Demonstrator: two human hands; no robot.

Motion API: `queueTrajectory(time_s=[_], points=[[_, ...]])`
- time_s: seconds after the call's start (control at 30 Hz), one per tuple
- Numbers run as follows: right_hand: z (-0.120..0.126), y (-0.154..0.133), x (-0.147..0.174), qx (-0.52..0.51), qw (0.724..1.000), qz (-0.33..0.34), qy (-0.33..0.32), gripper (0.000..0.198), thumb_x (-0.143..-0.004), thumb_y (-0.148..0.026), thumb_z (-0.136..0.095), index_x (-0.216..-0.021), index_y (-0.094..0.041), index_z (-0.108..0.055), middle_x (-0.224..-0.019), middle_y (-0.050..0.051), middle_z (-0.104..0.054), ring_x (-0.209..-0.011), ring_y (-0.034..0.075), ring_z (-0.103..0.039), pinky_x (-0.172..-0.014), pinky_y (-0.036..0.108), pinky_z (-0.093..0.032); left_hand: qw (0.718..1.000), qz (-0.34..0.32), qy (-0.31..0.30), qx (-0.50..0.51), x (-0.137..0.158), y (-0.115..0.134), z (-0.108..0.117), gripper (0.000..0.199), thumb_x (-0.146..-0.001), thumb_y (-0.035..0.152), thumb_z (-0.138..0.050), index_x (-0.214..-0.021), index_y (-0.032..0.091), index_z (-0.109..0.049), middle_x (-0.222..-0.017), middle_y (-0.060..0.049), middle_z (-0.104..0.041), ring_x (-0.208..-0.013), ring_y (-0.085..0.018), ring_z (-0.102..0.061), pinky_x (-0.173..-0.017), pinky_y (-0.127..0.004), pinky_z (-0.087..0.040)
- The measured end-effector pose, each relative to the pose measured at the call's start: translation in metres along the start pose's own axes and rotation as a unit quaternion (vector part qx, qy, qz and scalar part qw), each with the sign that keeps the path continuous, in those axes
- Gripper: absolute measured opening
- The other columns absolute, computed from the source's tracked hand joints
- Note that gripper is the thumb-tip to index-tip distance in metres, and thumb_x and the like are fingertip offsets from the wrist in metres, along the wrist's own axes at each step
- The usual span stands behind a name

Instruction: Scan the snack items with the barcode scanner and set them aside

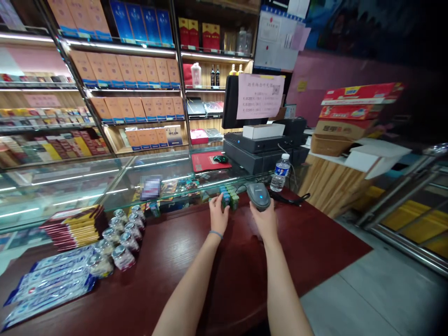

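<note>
My right hand (265, 218) is wrapped round the grip of a grey barcode scanner (258, 193), which has a small blue light on top. My left hand (219, 213), with a blue band at the wrist, has its fingertips closed on a small blue container (226, 199) at the edge of a small group. Green containers (234, 201) of similar size stand in rows just beside it. What is inside these containers cannot be made out.
On the red-brown counter (168, 261) stand several small jars (123, 256), stacked packets (75, 228) and flat blue-white packs (52, 280). A water bottle (280, 172) stands right of the scanner. Behind are a glass case (101, 179), a mouse (220, 159) and a monitor (231, 100).
</note>
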State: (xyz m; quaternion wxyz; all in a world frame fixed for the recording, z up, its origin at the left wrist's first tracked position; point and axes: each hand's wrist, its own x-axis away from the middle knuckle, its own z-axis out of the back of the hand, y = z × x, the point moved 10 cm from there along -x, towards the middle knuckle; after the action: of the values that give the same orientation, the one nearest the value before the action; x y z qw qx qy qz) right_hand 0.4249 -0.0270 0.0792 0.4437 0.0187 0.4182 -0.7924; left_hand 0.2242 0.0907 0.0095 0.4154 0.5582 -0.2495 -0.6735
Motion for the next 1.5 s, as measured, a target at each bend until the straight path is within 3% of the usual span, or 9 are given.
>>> queueTrajectory(time_s=[0.1,0.27,0.57,0.9,1.03,1.17,1.33,1.5], points=[[0.001,0.009,0.000,-0.039,0.998,-0.054,-0.010,0.050,-0.082,-0.052,-0.062,-0.121,-0.024,-0.049,-0.093,0.009,-0.075,-0.077,0.030,-0.071,-0.059,0.030,-0.042,0.999,-0.014,-0.031,-0.028,-0.002,-0.003,-0.015,0.063,-0.086,0.010,-0.059,-0.146,0.027,-0.049,-0.133,-0.012,-0.039,-0.123,-0.024,-0.051,-0.113,-0.048,-0.040],[0.006,0.003,-0.004,-0.025,0.999,-0.036,-0.007,0.047,-0.079,-0.042,-0.065,-0.119,-0.023,-0.050,-0.088,0.007,-0.073,-0.071,0.026,-0.067,-0.059,0.029,-0.037,0.998,-0.010,-0.047,-0.030,-0.004,-0.007,-0.019,0.058,-0.085,0.006,-0.056,-0.139,0.026,-0.054,-0.133,-0.012,-0.040,-0.122,-0.024,-0.053,-0.112,-0.048,-0.042],[0.010,-0.014,-0.023,0.026,0.998,0.051,0.027,0.038,-0.079,-0.043,-0.065,-0.109,-0.021,-0.061,-0.079,0.007,-0.072,-0.070,0.026,-0.066,-0.061,0.029,-0.038,0.999,-0.024,-0.035,0.002,-0.007,0.003,-0.012,0.038,-0.082,0.008,-0.063,-0.118,0.021,-0.059,-0.116,-0.010,-0.060,-0.114,-0.025,-0.058,-0.107,-0.046,-0.043],[-0.009,-0.044,-0.023,0.023,0.990,0.137,0.034,0.044,-0.085,-0.043,-0.061,-0.122,-0.019,-0.064,-0.102,0.013,-0.077,-0.092,0.030,-0.071,-0.073,0.031,-0.046,0.988,0.067,0.024,0.136,-0.005,-0.012,0.008,0.034,-0.088,0.022,-0.062,-0.122,0.020,-0.057,-0.114,-0.009,-0.063,-0.094,-0.018,-0.063,-0.090,-0.034,-0.052],[-0.018,-0.047,-0.020,-0.001,0.990,0.142,0.008,0.049,-0.084,-0.042,-0.060,-0.126,-0.019,-0.062,-0.102,0.013,-0.077,-0.094,0.032,-0.072,-0.076,0.034,-0.049,0.975,0.094,0.048,0.196,-0.007,-0.020,0.032,0.037,-0.089,0.030,-0.064,-0.124,0.021,-0.058,-0.115,-0.008,-0.065,-0.100,-0.018,-0.065,-0.091,-0.032,-0.052],[-0.021,-0.051,-0.015,-0.077,0.986,0.144,-0.025,0.049,-0.081,-0.045,-0.060,-0.122,-0.019,-0.063,-0.100,0.011,-0.077,-0.095,0.031,-0.072,-0.078,0.036,-0.051,0.948,0.155,0.039,0.274,-0.010,-0.041,0.074,0.049,-0.087,0.038,-0.069,-0.132,0.024,-0.055,-0.117,-0.007,-0.066,-0.101,-0.018,-0.067,-0.084,-0.029,-0.055],[-0.044,-0.073,0.006,-0.102,0.969,0.180,-0.133,0.051,-0.078,-0.048,-0.066,-0.123,-0.024,-0.064,-0.093,0.007,-0.078,-0.092,0.030,-0.073,-0.074,0.034,-0.051,0.910,0.231,0.025,0.344,-0.002,-0.066,0.140,0.064,-0.078,0.042,-0.079,-0.136,0.029,-0.053,-0.128,-0.008,-0.065,-0.102,-0.020,-0.068,-0.071,-0.026,-0.056],[-0.077,-0.104,0.053,-0.046,0.937,0.251,-0.237,0.040,-0.076,-0.043,-0.069,-0.114,-0.028,-0.070,-0.089,0.004,-0.079,-0.091,0.032,-0.075,-0.070,0.032,-0.049,0.894,0.264,0.046,0.360,0.013,-0.083,0.183,0.053,-0.075,0.040,-0.081,-0.122,0.022,-0.063,-0.137,-0.011,-0.062,-0.104,-0.021,-0.067,-0.065,-0.023,-0.056]])
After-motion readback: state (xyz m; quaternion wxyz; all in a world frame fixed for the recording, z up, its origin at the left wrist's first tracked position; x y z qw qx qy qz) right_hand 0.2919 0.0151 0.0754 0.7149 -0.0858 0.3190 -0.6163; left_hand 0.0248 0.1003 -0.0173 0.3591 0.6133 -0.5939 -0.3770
